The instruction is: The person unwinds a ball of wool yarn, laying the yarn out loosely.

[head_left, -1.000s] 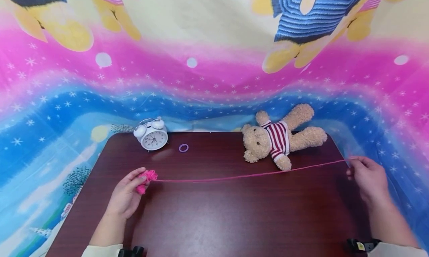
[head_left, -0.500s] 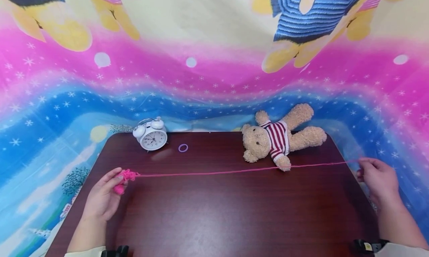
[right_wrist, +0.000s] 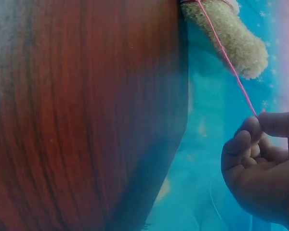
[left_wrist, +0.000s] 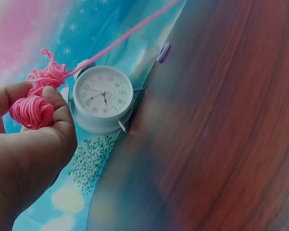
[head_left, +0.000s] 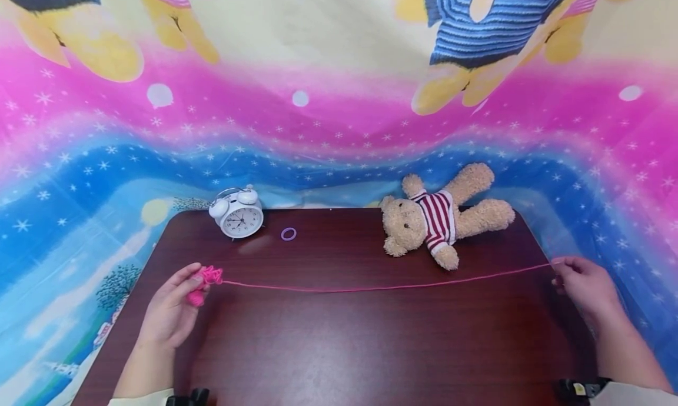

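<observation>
My left hand (head_left: 168, 309) pinches a small bundle of pink yarn (left_wrist: 32, 111) between thumb and fingers, over the left side of the table. Loose loops stick out above the wound part. From the bundle a single strand (head_left: 339, 290) runs across to the right, sagging slightly in the middle. Its far end is pinched between thumb and forefinger of my right hand (head_left: 589, 288), at the table's right edge. In the right wrist view the other fingers of that hand (right_wrist: 262, 163) are curled in, and a short tip of yarn pokes out above the pinch.
A white twin-bell alarm clock (head_left: 241, 218) stands at the back left of the dark wooden table (head_left: 339, 347). Beside it lies a purple ring (head_left: 288, 234). A teddy bear (head_left: 405, 223) in a striped shirt lies on its back at the back right. A printed cloth (head_left: 339, 123) hangs behind.
Both hands moved apart, drawing the strand straight, then came slightly back together. The strand now sags and passes in front of the bear's paw instead of across it.
</observation>
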A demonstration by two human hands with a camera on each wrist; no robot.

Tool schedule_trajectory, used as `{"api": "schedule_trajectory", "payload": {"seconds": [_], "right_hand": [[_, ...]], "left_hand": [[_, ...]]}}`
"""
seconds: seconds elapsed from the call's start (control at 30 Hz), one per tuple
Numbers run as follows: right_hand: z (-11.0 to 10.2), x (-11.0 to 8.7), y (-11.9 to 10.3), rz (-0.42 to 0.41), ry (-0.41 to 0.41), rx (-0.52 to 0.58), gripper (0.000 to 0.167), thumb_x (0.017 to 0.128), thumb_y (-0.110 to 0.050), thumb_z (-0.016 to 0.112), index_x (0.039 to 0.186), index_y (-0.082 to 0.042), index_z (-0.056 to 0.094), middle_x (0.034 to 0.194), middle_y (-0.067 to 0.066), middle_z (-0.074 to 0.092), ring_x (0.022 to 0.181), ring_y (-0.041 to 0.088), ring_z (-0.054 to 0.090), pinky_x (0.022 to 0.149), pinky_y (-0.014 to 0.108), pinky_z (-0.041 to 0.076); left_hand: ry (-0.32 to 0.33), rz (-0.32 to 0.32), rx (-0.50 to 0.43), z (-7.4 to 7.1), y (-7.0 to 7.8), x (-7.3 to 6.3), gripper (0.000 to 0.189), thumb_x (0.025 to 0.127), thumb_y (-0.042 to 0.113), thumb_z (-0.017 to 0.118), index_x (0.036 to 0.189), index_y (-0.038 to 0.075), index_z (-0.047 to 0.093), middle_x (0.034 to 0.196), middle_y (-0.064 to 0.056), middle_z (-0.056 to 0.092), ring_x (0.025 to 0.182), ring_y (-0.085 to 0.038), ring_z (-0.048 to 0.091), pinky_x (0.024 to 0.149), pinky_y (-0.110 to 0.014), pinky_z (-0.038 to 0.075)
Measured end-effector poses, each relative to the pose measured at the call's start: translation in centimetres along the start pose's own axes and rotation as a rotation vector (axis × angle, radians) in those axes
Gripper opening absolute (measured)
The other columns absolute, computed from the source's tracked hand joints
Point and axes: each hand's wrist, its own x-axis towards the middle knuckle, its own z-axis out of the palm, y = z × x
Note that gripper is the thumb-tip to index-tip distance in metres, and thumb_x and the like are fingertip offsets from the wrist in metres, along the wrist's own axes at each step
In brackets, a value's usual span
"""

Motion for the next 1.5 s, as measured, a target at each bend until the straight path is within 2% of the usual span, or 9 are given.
{"api": "schedule_trajectory", "payload": {"seconds": [0.27,0.43,0.57,0.8,1.0,1.13,1.27,1.5], "right_hand": [[1.6,0.7,0.2,-0.108,-0.040,-0.022,0.047,0.109,-0.035,0.052,0.126,0.008,0.057,0.089,0.010,0.066,0.074,0.017,0.064,0.063,0.030,0.057],[2.4,0.7,0.2,-0.194,-0.088,-0.053,0.039,0.109,-0.030,0.055,0.124,0.006,0.059,0.092,0.015,0.066,0.073,0.021,0.065,0.061,0.031,0.057],[3.0,0.8,0.1,-0.227,-0.123,-0.087,0.036,0.109,-0.032,0.056,0.122,0.001,0.061,0.092,0.016,0.066,0.073,0.020,0.064,0.062,0.031,0.056],[4.3,1.2,-0.2,-0.252,-0.169,-0.194,0.034,0.107,-0.037,0.059,0.118,-0.006,0.067,0.090,0.009,0.068,0.077,0.018,0.062,0.064,0.030,0.053],[5.4,1.4,-0.9,-0.271,-0.231,-0.286,0.029,0.107,-0.038,0.059,0.115,-0.012,0.068,0.090,0.005,0.066,0.079,0.020,0.059,0.065,0.032,0.049],[6.2,1.6,-1.3,-0.286,-0.261,-0.314,0.026,0.107,-0.038,0.059,0.111,-0.014,0.069,0.086,0.003,0.063,0.075,0.020,0.055,0.065,0.034,0.044],[7.0,1.9,-1.7,-0.295,-0.286,-0.329,0.024,0.106,-0.039,0.061,0.108,-0.017,0.070,0.081,0.001,0.063,0.071,0.019,0.054,0.064,0.034,0.042],[7.9,2.4,-2.0,-0.308,-0.324,-0.337,0.016,0.105,-0.031,0.063,0.110,-0.018,0.070,0.078,0.000,0.063,0.069,0.019,0.056,0.066,0.034,0.044]], "left_hand": [[-0.018,-0.009,0.041,1.4,-0.6,0.2,0.027,0.106,-0.001,0.051,0.119,0.014,0.069,0.111,-0.001,0.072,0.091,-0.012,0.070,0.074,-0.019,0.055],[-0.022,-0.020,0.061,2.2,-0.9,0.4,0.027,0.106,0.001,0.052,0.118,0.016,0.070,0.111,0.000,0.072,0.093,-0.012,0.069,0.081,-0.019,0.056],[-0.027,-0.023,0.081,2.8,-1.2,0.5,0.026,0.106,0.001,0.052,0.118,0.016,0.070,0.110,0.000,0.072,0.093,-0.012,0.068,0.079,-0.019,0.056],[-0.023,-0.028,0.116,3.6,-1.6,0.7,0.025,0.105,0.000,0.055,0.121,0.016,0.067,0.111,0.001,0.072,0.094,-0.011,0.071,0.068,-0.017,0.054],[0.010,-0.042,0.191,4.3,-1.8,0.8,0.024,0.104,0.003,0.060,0.125,0.014,0.063,0.113,0.004,0.072,0.091,-0.010,0.070,0.067,-0.017,0.055],[0.020,-0.042,0.214,4.6,-1.8,0.7,0.026,0.103,0.004,0.063,0.128,0.008,0.060,0.112,0.003,0.072,0.086,-0.009,0.069,0.067,-0.017,0.055],[0.032,-0.047,0.222,4.9,-2.0,0.7,0.026,0.102,0.004,0.063,0.128,0.008,0.060,0.109,0.003,0.072,0.080,-0.008,0.066,0.066,-0.017,0.055],[0.027,-0.052,0.227,5.6,-2.5,1.0,0.031,0.102,0.004,0.064,0.132,0.002,0.056,0.111,0.002,0.073,0.081,-0.009,0.066,0.066,-0.018,0.054]]}}
